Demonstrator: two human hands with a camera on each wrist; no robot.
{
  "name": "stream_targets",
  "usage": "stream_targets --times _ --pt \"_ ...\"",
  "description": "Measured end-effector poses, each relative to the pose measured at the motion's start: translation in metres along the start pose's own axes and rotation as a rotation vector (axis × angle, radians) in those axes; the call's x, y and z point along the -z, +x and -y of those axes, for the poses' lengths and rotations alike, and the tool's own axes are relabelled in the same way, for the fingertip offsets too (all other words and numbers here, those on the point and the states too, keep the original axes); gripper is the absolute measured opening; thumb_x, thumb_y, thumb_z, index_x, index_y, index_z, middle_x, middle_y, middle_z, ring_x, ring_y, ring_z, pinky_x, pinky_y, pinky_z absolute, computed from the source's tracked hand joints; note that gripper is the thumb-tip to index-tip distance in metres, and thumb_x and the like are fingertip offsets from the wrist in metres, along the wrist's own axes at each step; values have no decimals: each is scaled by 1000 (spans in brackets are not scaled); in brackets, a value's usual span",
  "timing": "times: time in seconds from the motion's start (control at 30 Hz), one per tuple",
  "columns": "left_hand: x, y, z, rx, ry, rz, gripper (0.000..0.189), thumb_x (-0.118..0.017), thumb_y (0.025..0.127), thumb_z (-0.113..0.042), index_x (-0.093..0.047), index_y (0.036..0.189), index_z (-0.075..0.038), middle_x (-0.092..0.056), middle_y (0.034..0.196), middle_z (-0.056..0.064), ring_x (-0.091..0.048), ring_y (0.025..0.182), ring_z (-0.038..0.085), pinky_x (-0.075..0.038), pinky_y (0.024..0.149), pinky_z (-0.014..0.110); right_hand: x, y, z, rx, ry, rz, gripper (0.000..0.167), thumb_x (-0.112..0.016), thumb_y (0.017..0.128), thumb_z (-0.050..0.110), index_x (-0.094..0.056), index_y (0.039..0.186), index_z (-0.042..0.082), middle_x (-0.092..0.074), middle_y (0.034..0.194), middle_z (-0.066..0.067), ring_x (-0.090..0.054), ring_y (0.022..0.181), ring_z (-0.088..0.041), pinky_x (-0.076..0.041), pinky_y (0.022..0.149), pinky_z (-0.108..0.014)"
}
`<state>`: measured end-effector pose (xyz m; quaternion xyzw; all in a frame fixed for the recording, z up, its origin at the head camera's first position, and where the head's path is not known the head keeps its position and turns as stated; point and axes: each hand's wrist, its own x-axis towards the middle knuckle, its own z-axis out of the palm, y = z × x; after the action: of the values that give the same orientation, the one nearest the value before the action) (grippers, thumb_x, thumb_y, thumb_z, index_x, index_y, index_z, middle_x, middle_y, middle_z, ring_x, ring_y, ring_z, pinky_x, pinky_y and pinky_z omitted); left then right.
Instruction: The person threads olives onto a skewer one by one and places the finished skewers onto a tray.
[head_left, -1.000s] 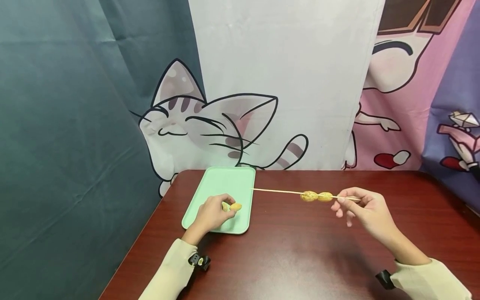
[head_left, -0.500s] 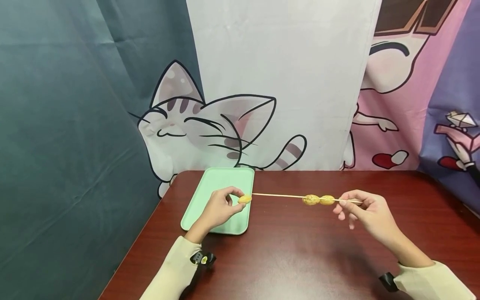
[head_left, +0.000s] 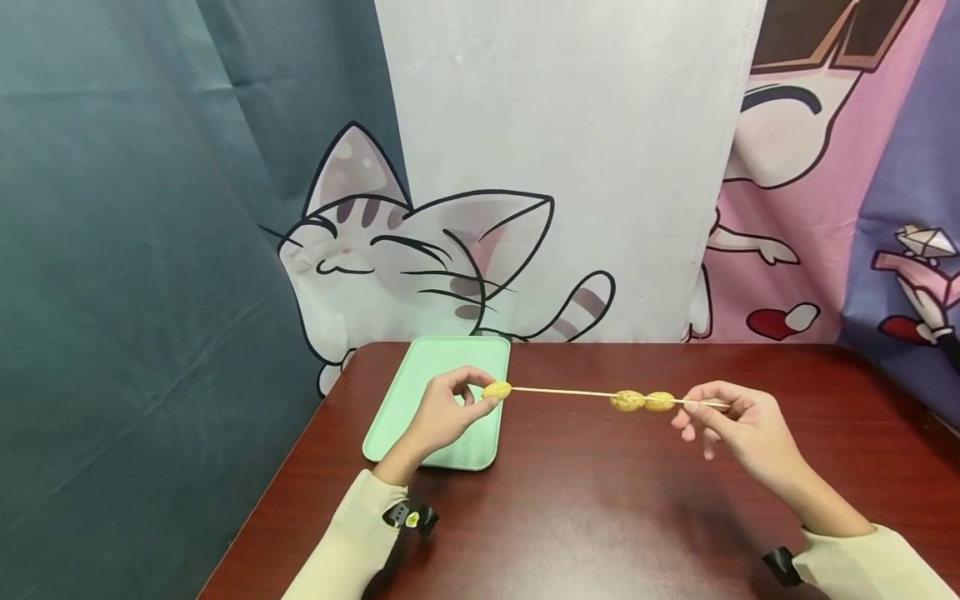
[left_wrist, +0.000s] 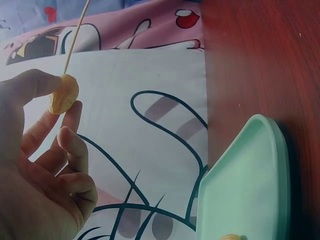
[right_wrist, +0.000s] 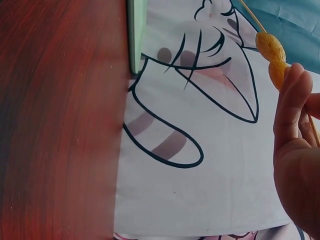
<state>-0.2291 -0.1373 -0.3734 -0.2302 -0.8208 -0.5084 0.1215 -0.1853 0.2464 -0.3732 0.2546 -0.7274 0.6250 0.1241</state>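
Observation:
In the head view my right hand pinches a thin bamboo skewer near one end and holds it level above the table. Two wrinkled yellow oval pieces, like dried fruit, are threaded on it close to my fingers: a larger one and a smaller one. Between thumb and fingertips, my left hand pinches another yellow oval piece over the tray's right rim. The skewer's far tip meets that piece; in the left wrist view the skewer enters the top of the piece.
A pale green tray lies on the left of the dark red wooden table. One more yellow piece shows on the tray at the bottom of the left wrist view. A printed cloth backdrop hangs behind the table.
My left hand has lifted the yellow piece from the tray and carried it right, up to the skewer's tip. The right hand and skewer have shifted only slightly.

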Motion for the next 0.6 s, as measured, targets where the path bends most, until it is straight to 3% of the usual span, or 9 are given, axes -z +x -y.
stream_targets --times 0.2,0.5,0.6 --pt "6 -2 -27 0 -53 24 18 -73 84 2 -71 102 3 -70 92 12 -50 63 15 -40 55 21 2 0 -1 15 18 3 4 -54 94 -12 -58 96 -15 -71 77 -11 -62 55 -15 -46 39 -31" --pt "7 -5 -26 -27 -113 25 18 -72 84 4 -70 102 5 -70 92 16 -51 64 19 -39 55 22 1 -1 -1 8 11 11 4 -55 94 -13 -58 96 -15 -71 76 -11 -64 57 -14 -46 39 -31" --pt "7 -4 -21 -36 -122 24 19 -72 84 5 -70 102 6 -69 91 17 -51 64 13 -39 55 21 1 0 -1 20 25 22 5 -54 94 -14 -58 95 -15 -71 76 -11 -63 57 -14 -46 39 -31"
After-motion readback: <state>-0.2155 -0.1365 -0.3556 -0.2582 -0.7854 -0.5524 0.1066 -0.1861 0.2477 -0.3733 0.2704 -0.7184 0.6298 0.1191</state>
